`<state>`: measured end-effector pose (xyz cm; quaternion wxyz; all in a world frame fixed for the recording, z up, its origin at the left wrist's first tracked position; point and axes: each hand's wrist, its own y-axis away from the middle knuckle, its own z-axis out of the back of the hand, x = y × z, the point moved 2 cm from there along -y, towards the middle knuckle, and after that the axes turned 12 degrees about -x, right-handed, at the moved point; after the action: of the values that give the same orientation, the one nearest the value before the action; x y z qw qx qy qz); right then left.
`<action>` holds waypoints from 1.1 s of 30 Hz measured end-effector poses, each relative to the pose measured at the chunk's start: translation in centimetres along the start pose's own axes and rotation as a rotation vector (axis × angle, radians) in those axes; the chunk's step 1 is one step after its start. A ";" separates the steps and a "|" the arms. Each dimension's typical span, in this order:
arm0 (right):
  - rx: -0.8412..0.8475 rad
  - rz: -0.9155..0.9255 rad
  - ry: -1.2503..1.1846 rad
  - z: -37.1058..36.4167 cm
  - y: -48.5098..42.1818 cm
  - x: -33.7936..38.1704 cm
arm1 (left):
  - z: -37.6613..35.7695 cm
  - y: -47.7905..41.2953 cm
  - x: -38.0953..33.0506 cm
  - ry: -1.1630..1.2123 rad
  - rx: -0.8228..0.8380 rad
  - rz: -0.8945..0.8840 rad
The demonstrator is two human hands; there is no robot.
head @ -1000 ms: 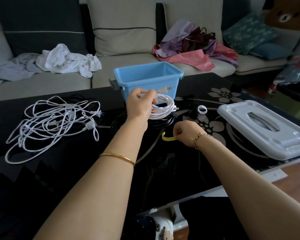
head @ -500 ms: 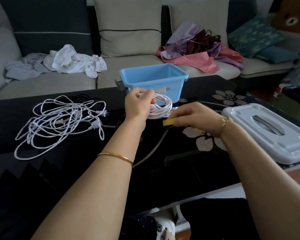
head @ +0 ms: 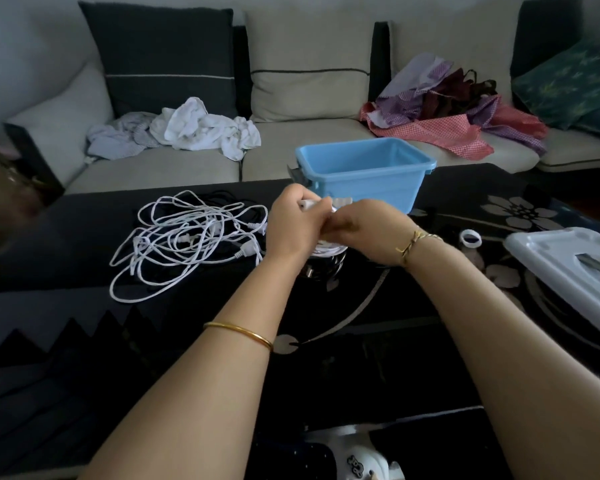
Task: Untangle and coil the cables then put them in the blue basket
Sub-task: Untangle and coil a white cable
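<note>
Both hands meet over the glossy black worktop (head: 361, 323) with its pale flower pattern, just in front of the light blue plastic basket (head: 371, 187). The left hand (head: 293, 225) has its fingers curled round a coiled white cable (head: 327, 251), with a plug end poking out above its knuckles. The right hand (head: 364, 230) pinches the same coil from the other side (what lies between its fingertips is hidden). The coil is held above the worktop, outside the basket. To the left lies a loose tangle of white cables (head: 187, 237), with black cable beneath it. A white plastic lid (head: 568, 258) and a small white ring (head: 470, 239) sit to the right.
</note>
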<state>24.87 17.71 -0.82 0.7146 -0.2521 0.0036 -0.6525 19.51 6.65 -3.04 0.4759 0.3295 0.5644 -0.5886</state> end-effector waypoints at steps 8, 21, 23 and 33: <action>0.010 0.010 0.045 -3.2 -1.6 2.2 | 2.9 -0.6 1.9 -0.103 -0.094 -0.044; -0.693 0.113 0.248 -4.6 -1.3 3.3 | 3.3 -1.0 1.3 0.052 -0.056 0.001; -0.720 0.134 0.271 -4.4 -1.2 3.3 | 3.1 -1.1 1.7 0.052 -0.036 0.058; -0.806 0.116 0.307 -3.4 -0.9 2.8 | 2.7 -0.7 1.6 0.113 -0.026 0.115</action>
<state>23.35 13.90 -2.55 0.5856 -0.4103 0.3786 -0.5877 18.78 3.67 -3.87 0.4803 0.3879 0.5782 -0.5334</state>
